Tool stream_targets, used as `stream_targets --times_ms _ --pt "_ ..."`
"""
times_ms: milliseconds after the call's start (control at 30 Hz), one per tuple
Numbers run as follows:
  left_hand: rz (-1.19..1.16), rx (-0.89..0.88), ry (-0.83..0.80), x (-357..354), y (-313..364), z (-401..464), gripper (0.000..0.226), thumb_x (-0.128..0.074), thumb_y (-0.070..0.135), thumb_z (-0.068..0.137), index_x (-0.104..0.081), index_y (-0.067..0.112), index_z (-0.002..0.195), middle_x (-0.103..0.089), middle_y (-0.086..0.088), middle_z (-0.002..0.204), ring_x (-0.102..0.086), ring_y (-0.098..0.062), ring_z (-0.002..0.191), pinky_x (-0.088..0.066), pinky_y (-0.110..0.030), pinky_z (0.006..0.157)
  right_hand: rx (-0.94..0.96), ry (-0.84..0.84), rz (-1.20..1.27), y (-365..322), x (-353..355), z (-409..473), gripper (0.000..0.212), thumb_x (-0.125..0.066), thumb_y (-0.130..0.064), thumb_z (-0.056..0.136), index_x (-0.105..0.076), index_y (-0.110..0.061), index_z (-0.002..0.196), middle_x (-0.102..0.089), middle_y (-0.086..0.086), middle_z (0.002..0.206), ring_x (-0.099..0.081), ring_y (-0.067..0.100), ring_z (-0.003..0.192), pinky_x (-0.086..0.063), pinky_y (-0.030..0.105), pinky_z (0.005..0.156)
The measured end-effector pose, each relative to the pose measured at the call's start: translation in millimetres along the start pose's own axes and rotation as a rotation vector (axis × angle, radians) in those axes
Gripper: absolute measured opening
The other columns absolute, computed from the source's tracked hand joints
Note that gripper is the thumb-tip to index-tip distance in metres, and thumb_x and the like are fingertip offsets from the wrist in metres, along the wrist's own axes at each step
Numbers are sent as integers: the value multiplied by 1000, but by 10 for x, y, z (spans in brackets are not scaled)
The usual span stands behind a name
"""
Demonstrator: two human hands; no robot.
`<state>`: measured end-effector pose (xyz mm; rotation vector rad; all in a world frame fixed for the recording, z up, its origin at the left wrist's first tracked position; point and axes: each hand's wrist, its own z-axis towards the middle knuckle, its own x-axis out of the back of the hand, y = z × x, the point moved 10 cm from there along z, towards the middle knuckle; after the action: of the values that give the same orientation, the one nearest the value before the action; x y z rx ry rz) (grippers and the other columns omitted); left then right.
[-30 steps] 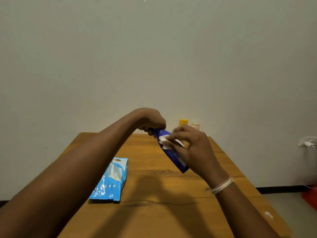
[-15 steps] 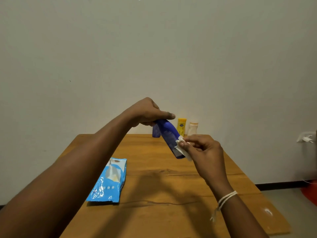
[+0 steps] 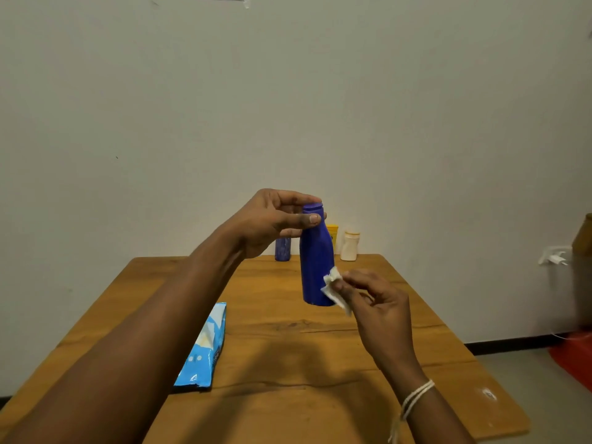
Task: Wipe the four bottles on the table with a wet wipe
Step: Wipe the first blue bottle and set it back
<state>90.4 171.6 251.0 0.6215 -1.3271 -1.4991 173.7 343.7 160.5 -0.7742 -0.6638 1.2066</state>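
Observation:
My left hand point(image 3: 275, 219) grips a tall blue bottle point(image 3: 315, 267) by its neck and holds it upright above the wooden table point(image 3: 288, 347). My right hand point(image 3: 371, 302) pinches a crumpled white wet wipe point(image 3: 334, 288) against the bottle's lower right side. At the table's far edge stand a small dark blue bottle point(image 3: 283, 249), a yellow bottle point(image 3: 333, 233) partly hidden behind the held one, and a cream white bottle point(image 3: 349, 246).
A light blue pack of wet wipes point(image 3: 206, 346) lies on the table's left half. A plain wall rises right behind the table. On the right, a wall socket with a plug point(image 3: 555, 256) and something red on the floor point(image 3: 573, 357).
The blue bottle has swung from tilted to upright and risen. My left hand now holds its neck from the side. My right hand with the wipe slid down to the bottle's base.

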Motion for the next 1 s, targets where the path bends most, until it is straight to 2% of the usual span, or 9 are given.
stream_targets --times_ms 67,133,233,300,433,567,633,700,1000 --pt "-7 -3 -30 -94 -30 -33 35 -66 4 93 -63 5 128 -75 -11 114 -71 -21 108 -60 -30 80 7 2 77 -156 -65 122 20 -72 -31 82 -75 -31 102 -74 -11 101 -68 8 102 -57 17 70" --pt "-18 -16 -22 -136 -25 -47 34 -62 3 95 -63 5 129 -74 -12 113 -71 -22 106 -60 -30 79 -6 -18 136 -316 -149 299 19 -72 -31 83 -75 -32 102 -75 -10 100 -69 10 99 -59 22 74" --pt "-114 -34 90 43 18 -24 34 -60 3 97 -61 3 131 -73 -14 114 -71 -25 106 -60 -33 83 -47 -96 177 -377 -244 398 25 -73 -29 84 -75 -25 108 -76 -6 103 -69 16 102 -61 32 81" --pt "-216 -12 176 218 -5 -19 34 -60 3 97 -60 1 131 -72 -16 113 -70 -27 105 -60 -33 81 -47 -116 146 -319 -249 267 25 -74 -33 82 -76 -31 106 -76 -9 103 -69 11 102 -61 27 76" --pt "-297 77 323 365 -197 -34 32 -61 3 96 -61 -1 128 -71 -18 111 -70 -32 102 -61 -41 85 -46 34 211 -193 -181 10 24 -74 -39 76 -77 -39 100 -76 -12 101 -69 5 102 -59 20 72" --pt "-418 242 512 345 -509 -103 13 -65 3 94 -67 0 106 -71 -19 103 -73 -32 93 -62 -42 73 173 273 125 -478 -70 109 20 -73 -19 85 -75 -22 105 -74 -7 98 -70 13 98 -56 18 79" --pt "-489 306 628 383 -609 -143 7 -67 4 92 -65 0 98 -71 -17 97 -74 -29 87 -63 -41 65 319 337 -25 -661 -66 84 23 -71 -18 86 -73 -14 108 -71 -4 103 -68 15 101 -55 20 84" --pt "-560 333 691 426 -634 -154 6 -68 4 93 -62 1 94 -70 -17 96 -74 -29 87 -64 -44 67 427 361 -163 -721 -111 -21 25 -71 -16 85 -72 -7 109 -68 0 106 -65 11 103 -55 21 86" --pt "-448 307 727 484 -616 -208 5 -72 2 89 -68 2 92 -72 -16 96 -74 -30 87 -64 -45 67 343 383 -166 -720 -115 37 24 -72 -14 85 -73 -6 108 -67 5 100 -66 13 96 -55 16 78"
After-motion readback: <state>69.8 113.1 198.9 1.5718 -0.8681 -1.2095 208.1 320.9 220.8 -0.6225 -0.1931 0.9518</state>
